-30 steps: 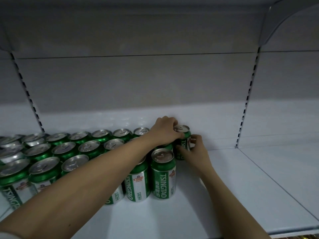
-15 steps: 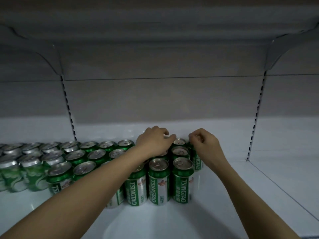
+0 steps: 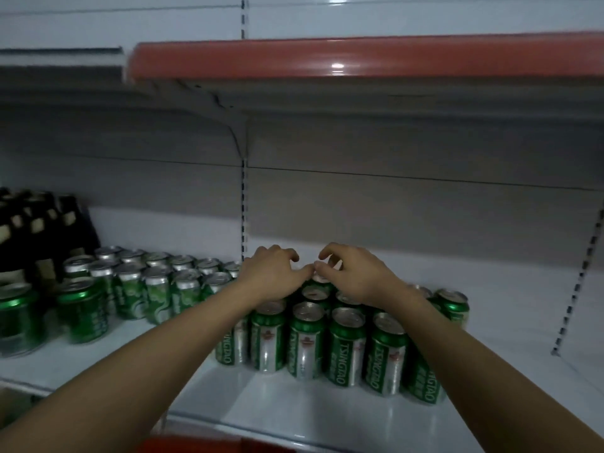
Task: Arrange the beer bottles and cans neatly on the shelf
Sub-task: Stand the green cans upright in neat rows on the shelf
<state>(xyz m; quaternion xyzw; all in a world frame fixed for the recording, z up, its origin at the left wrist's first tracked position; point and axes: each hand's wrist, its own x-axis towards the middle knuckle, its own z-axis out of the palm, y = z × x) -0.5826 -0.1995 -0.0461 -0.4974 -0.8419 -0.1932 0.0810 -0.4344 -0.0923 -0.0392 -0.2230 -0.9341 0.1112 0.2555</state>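
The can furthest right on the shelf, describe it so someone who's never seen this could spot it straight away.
Start at the white shelf under the red price rail and find the block of green Tsingtao cans beneath the two hands. Behind the right forearm, the rightmost can sits at the block's outer edge, with bare shelf to its right.

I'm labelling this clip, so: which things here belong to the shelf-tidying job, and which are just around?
Job: green beer cans, dark bottles, shelf, left hand, right hand.
Just around: red shelf edge, slotted upright.
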